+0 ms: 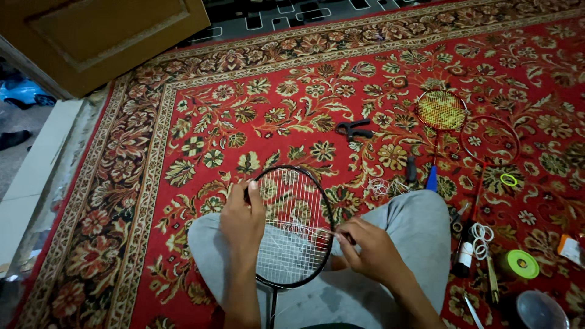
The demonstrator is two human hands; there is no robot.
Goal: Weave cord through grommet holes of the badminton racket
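Seated cross-legged on a red floral carpet, grey-trousered knees spread left and right. Across the lap, a black badminton racket, partly strung with white string. Long axis running near vertical in the view: oval head pointing away from the body toward the carpet, shaft dropping straight down toward the waist and out of sight at the bottom edge. Face of the racket turned up toward the camera.

Left hand wrapped over the left rim of the head near its top, grip closed on the frame, fingers curled over the edge. Right hand at the right rim, about halfway down the head, grip pinched shut on the white string just beside the frame; loose strands bunched across the middle of the string bed between the two hands.

Well apart on the carpet, up and to the right: a second racket with yellow string, head pointing away, and a bare hoop-shaped frame just beside it. Black clamp pliers lying between these and the lap. Near the right knee, a coil of white string, a green tape roll and small hand tools, too small to tell apart.
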